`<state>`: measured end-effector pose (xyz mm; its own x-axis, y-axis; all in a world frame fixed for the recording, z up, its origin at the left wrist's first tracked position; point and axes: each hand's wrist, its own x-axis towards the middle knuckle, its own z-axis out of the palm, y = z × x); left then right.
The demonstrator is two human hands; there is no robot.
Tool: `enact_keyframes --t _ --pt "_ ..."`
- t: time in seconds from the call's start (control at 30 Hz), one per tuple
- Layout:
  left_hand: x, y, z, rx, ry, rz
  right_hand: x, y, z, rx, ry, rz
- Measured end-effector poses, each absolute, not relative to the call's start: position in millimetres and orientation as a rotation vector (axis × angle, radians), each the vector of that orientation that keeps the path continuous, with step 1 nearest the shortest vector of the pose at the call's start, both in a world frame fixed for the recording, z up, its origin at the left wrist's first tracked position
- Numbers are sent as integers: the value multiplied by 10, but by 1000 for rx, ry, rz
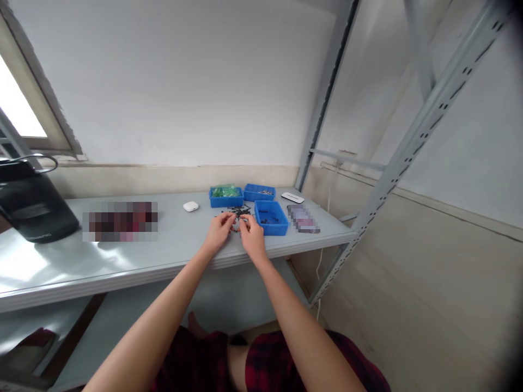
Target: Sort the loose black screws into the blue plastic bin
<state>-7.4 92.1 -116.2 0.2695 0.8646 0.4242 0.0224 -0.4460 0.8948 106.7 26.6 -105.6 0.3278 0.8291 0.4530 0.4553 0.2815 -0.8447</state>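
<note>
My left hand (220, 228) and my right hand (251, 233) are close together over the front part of the table. Both have thumb and fingers pinched, and whatever is between them is too small to make out. Just behind the fingertips lies a loose pile of small black screw-like parts (240, 211). Right beside my right hand stands a blue bin (275, 228) with a few dark pieces inside. Farther back are a blue bin (226, 202) with green plastic bags (224, 190) and another blue bin (255, 195) with small silvery parts (266, 193).
A white earbud-case-like object (190, 206) lies left of the bins. To the right are a flat white device (292, 197) and a blurred phone-like object (303, 218). A black container (35, 201) stands at far left. Metal shelf posts (408, 158) rise at the right.
</note>
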Motion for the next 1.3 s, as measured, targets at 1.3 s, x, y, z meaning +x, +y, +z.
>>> enact_keyframes --t 1.3 --pt "-81 812 -1057 1711 862 1232 1061 239 -1043 -1326 -1188 395"
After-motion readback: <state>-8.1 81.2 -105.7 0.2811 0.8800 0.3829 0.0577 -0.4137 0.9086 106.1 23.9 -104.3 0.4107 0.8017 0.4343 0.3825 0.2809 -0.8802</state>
